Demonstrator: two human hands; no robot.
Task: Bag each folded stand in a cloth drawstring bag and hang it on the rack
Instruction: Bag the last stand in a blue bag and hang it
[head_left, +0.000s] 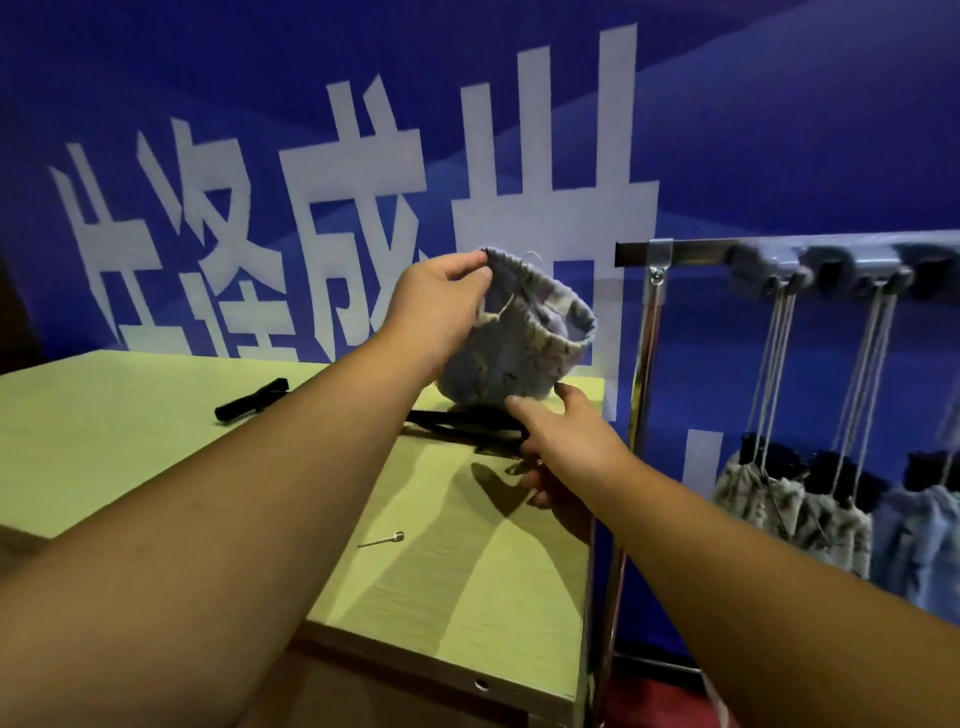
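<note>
My left hand (441, 301) pinches the rim of a grey cloth drawstring bag (519, 343) and holds it up above the table's far right corner, mouth open toward the right. Just below the bag lies a black folded stand (462, 423). My right hand (566, 447) grips that stand's right end, thumb up near the bag's bottom and fingers curled underneath. A second black folded stand (252, 400) lies further left on the table. The rack (649, 312) stands to the right of the table.
The pale wooden table (130, 441) carries a small metal pin (382, 540) near its middle. Several filled bags (795, 509) hang by their cords from hooks on the rack's bar (696, 249). A blue banner wall stands behind.
</note>
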